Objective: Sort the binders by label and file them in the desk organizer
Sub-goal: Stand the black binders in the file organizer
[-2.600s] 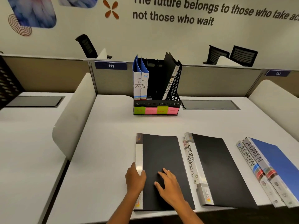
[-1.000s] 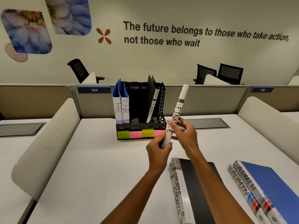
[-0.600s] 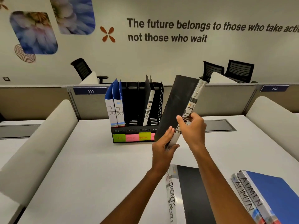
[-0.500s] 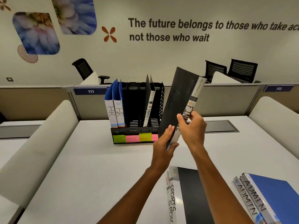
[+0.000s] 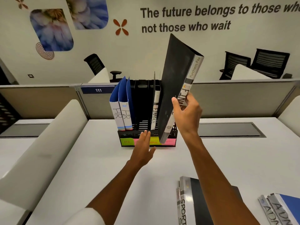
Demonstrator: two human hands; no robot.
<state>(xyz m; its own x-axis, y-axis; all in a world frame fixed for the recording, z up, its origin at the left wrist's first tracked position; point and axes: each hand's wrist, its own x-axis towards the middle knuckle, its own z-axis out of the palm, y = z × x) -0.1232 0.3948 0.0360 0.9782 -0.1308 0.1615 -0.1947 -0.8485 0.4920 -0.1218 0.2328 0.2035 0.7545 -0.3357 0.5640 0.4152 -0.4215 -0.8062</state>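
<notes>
Right hand (image 5: 186, 114) grips black FINANCE binder (image 5: 174, 82) above desk organizer (image 5: 129, 135); left hand (image 5: 143, 147) flat-fingered.

Two bare forearms, uncovered from wrist to elbow. Left hand (image 5: 143, 149) and right hand (image 5: 188, 114) without gloves, rings, watch or bracelet. Short, unpainted nails on the visible fingers. Pale, whitish sleeve (image 5: 86, 216) at the left upper arm, loose and plain, cut off by the lower frame edge.

Head-worn view, forward and down over desk (image 5: 97, 159).
</notes>
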